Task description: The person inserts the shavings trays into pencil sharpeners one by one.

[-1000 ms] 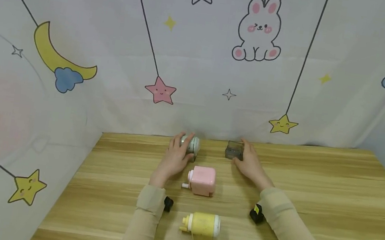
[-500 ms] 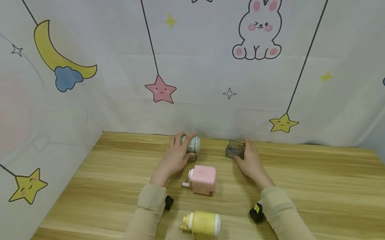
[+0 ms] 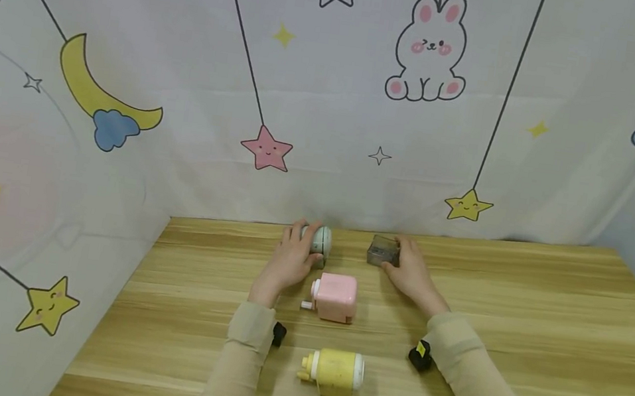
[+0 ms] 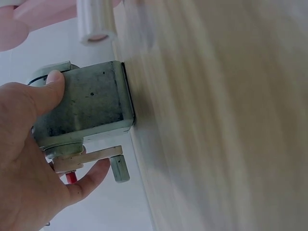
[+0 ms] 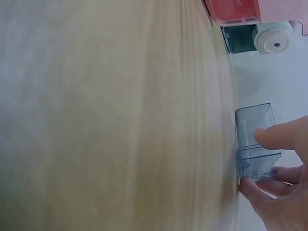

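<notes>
At the back of the table, my left hand [image 3: 291, 258] holds a pale green crank pencil sharpener [image 3: 321, 244], fingers curled over its top. In the left wrist view, the thumb presses the sharpener's dark green side [image 4: 91, 98], and its crank handle [image 4: 120, 167] sticks out below. To the right, my right hand [image 3: 413, 271] grips a clear grey plastic shavings drawer [image 3: 381, 251] between thumb and fingers. The right wrist view shows this drawer [image 5: 252, 127] resting on or just over the table, apart from the sharpener. Part of the green sharpener is covered by my left hand.
A pink crank sharpener [image 3: 337, 297] stands in front, between my forearms. Nearer lies a yellow crank sharpener [image 3: 338, 374] with a white end. Behind the wooden table [image 3: 550, 309] hangs a printed white cloth [image 3: 331, 93], close to both hands.
My right hand has shifted slightly left with the drawer, toward the green sharpener. My left hand keeps its hold with barely any movement. The pink and yellow sharpeners stay put.
</notes>
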Action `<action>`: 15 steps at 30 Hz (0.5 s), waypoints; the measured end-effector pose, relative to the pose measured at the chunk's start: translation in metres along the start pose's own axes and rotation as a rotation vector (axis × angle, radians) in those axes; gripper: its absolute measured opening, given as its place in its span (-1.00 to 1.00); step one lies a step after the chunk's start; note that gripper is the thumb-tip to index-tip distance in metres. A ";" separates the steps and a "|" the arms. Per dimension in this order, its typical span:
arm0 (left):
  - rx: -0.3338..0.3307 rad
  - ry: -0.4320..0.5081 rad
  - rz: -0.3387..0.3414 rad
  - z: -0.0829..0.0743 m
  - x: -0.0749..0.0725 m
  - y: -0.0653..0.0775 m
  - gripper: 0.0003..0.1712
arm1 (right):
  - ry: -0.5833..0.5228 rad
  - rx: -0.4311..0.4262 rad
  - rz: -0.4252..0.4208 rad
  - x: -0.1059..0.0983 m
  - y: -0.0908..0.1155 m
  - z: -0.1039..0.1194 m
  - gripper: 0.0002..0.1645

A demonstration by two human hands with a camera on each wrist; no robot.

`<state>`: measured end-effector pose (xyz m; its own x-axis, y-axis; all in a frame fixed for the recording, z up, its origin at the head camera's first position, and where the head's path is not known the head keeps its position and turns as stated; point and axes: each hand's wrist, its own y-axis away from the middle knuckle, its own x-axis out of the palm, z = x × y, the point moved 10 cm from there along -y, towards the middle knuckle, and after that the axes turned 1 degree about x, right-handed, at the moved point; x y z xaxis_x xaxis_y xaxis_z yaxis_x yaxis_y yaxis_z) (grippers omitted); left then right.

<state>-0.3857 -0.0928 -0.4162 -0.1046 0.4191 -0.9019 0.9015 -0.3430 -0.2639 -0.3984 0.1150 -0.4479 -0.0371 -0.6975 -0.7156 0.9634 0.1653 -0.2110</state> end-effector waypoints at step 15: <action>-0.005 -0.012 0.027 0.001 0.006 -0.001 -0.32 | -0.012 -0.087 0.025 0.014 0.006 0.025 -0.24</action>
<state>-0.3874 -0.0912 -0.4219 -0.0849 0.3994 -0.9128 0.9064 -0.3496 -0.2372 -0.3865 0.0893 -0.4425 -0.0095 -0.7002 -0.7138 0.9373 0.2425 -0.2503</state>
